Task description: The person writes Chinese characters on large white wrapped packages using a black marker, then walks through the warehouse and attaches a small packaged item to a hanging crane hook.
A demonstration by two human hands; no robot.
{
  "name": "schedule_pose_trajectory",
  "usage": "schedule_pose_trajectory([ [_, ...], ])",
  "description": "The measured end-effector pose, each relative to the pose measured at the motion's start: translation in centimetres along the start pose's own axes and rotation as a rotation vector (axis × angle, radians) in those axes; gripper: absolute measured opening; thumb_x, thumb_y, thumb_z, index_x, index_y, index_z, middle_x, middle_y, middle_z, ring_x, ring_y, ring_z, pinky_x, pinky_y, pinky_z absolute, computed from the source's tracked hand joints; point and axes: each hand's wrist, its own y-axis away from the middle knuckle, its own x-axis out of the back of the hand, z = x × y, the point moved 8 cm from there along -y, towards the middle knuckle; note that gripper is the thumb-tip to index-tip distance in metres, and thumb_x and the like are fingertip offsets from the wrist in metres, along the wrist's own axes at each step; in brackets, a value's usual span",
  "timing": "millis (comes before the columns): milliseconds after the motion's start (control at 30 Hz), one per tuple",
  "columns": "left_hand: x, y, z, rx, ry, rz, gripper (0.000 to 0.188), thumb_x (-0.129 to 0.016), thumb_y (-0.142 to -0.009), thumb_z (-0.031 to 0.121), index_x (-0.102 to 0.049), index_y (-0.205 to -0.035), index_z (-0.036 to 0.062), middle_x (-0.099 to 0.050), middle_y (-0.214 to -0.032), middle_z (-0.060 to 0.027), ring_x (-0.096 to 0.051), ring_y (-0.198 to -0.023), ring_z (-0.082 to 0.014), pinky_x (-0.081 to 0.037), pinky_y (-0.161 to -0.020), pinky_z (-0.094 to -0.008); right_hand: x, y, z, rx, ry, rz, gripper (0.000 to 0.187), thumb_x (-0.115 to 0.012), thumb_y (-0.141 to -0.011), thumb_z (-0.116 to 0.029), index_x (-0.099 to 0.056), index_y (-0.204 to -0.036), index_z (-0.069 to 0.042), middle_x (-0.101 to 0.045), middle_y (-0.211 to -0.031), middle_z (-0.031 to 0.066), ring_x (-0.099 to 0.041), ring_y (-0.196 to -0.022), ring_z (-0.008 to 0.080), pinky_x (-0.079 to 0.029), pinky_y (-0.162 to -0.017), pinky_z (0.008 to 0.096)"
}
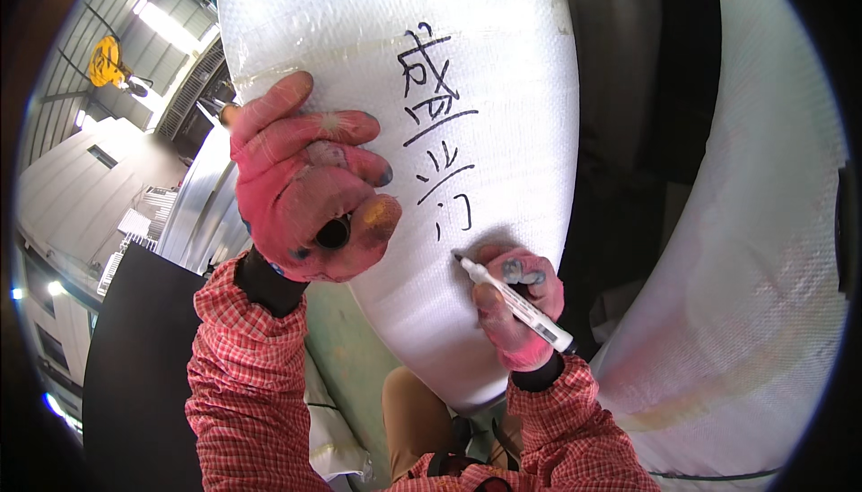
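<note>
A large bundle in white woven wrapping [530,124] stands before me, with black handwritten characters running down its face. My right hand [521,299], in a pink work glove, holds a white marker [519,302] pen-fashion. The marker's dark tip is at the wrapping, just below the last strokes. My left hand [310,182], gloved alike, rests along the bundle's left side with its fingers curled. Between its thumb and palm sits a round black marker cap [333,233], seen end-on.
Another white-wrapped bundle [754,250] rises on the right, across a dark gap. A black panel [139,366] stands at lower left. Farther left are stacked metal lengths [202,196] and a yellow crane hook block [106,63] hanging overhead. Below lies the green floor [350,366].
</note>
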Motion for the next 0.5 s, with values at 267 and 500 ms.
schedule_pose_trajectory([
  [267, 0.2, 0.2, 0.1, -0.011, 0.035, 0.019, 0.009, -0.052, -0.073, 0.012, -0.045, -0.066, 0.0122, -0.064, -0.068, -0.0014, -0.062, -0.085, -0.0231, -0.028, -0.102, -0.0482, -0.9, 0.0, -1.0, 0.183, 0.067, -0.023, 0.022, -0.068, -0.077, -0.01, -0.049, -0.088, -0.005, -0.057, -0.075, 0.0059, -0.055, -0.066, 0.0182, -0.048, -0.072, 0.0331],
  [500, 0.3, 0.3, 0.1, -0.015, 0.039, 0.01, 0.01, -0.052, -0.074, 0.013, -0.045, -0.067, 0.0122, -0.064, -0.068, -0.002, -0.062, -0.084, -0.0239, -0.027, -0.102, -0.0486, -1.0, 0.1, -1.4, 0.135, 0.039, -0.06, 0.019, -0.065, -0.076, -0.006, -0.05, -0.087, -0.004, -0.056, -0.075, 0.0075, -0.054, -0.063, 0.0162, -0.047, -0.065, 0.0289],
])
